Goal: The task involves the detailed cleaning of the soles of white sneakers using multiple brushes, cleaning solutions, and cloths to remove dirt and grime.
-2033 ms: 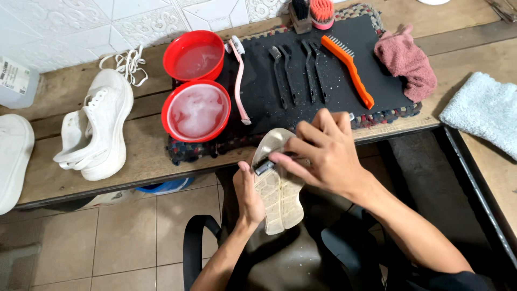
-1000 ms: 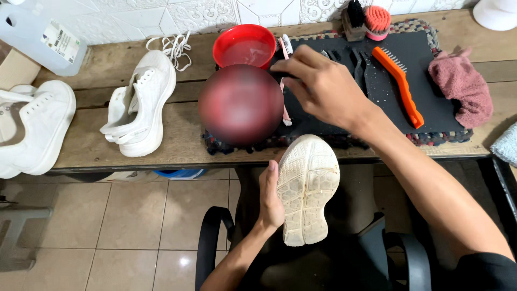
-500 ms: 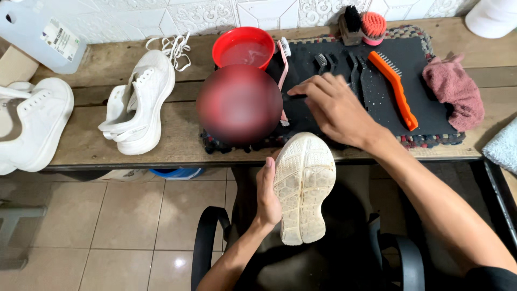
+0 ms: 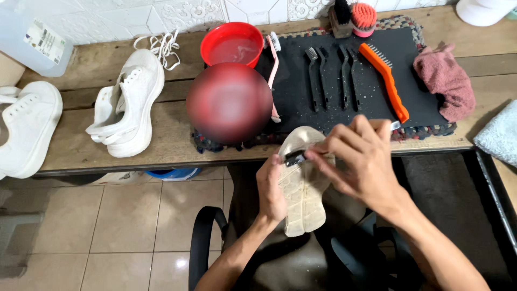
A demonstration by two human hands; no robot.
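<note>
Wooden bench behind; shoe sole in left hand, right hand brush on it.

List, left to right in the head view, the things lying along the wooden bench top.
Clear plastic jug → white sneaker at the edge → second white sneaker → red plastic bowl → pink toothbrush → orange-handled brush → pink cloth → light blue towel.

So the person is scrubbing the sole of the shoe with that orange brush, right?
Not the orange one. In the head view the orange brush lies on the black mat; the right hand works a small dark brush on the shoe sole, held by the left hand.
</note>
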